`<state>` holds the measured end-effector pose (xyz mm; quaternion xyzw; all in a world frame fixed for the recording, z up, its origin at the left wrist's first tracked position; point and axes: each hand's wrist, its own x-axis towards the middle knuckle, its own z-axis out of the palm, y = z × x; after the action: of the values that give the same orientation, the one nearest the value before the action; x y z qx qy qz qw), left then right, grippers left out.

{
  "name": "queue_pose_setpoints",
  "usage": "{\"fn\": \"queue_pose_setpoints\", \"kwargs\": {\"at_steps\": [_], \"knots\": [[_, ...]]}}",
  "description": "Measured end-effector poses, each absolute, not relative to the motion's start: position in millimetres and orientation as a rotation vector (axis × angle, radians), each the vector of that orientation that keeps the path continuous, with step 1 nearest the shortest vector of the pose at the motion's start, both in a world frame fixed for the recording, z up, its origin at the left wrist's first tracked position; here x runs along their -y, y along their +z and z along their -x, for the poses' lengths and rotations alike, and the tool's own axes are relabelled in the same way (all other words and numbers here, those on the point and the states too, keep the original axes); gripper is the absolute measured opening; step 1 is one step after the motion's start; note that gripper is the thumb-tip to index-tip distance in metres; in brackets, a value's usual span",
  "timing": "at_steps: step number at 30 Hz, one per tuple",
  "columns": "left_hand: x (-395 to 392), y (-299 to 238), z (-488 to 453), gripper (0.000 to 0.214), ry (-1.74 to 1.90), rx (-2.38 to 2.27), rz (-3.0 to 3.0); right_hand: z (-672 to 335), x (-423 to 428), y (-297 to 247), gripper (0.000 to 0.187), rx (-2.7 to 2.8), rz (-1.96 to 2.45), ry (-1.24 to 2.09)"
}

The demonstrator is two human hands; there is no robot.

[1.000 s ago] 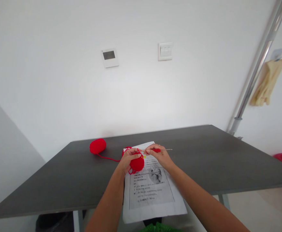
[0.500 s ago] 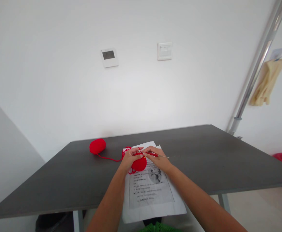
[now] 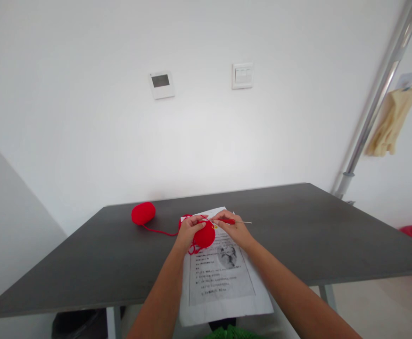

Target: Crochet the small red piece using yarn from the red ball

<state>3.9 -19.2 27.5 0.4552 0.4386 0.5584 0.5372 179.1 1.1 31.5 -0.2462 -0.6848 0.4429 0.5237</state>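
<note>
Between my hands is a round red crochet piece [image 3: 204,235], its left edge pinched by my left hand [image 3: 191,229]. Red yarn runs over the left fingers, and a loose loop dangles below the piece. My right hand [image 3: 234,229] is closed round a crochet hook [image 3: 243,222] with a red grip; one metal end sticks out to the right, while the other points at the top edge of the piece. A small yellow ring [image 3: 215,227] sits at the piece's right edge. From the left hand the yarn trails across to a red yarn ball [image 3: 143,213].
Printed sheets [image 3: 227,301] lie under my hands and overhang the front edge of the dark grey table [image 3: 298,226]. A white wall with a thermostat [image 3: 161,85] and a light switch [image 3: 243,76] stands behind. Gloves [image 3: 393,122] hang at the right by a metal pole [image 3: 375,103].
My right hand and the hook have shifted slightly right, away from the left hand, and the hook now lies more level. The left hand keeps its grip on the crochet piece.
</note>
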Motion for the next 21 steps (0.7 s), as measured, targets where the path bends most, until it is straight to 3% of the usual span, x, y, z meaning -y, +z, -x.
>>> {"fn": "queue_pose_setpoints", "kwargs": {"at_steps": [13, 21], "knots": [[21.7, 31.1, -5.6, 0.033, 1.336, -1.103, -1.101, -185.5, -4.8, 34.6, 0.026, 1.585, 0.519, 1.327], [20.4, 29.6, -4.6, 0.031, 1.338, -1.194, -1.173, -189.5, -5.7, 33.6, 0.023, 1.686, 0.511, 1.266]]}}
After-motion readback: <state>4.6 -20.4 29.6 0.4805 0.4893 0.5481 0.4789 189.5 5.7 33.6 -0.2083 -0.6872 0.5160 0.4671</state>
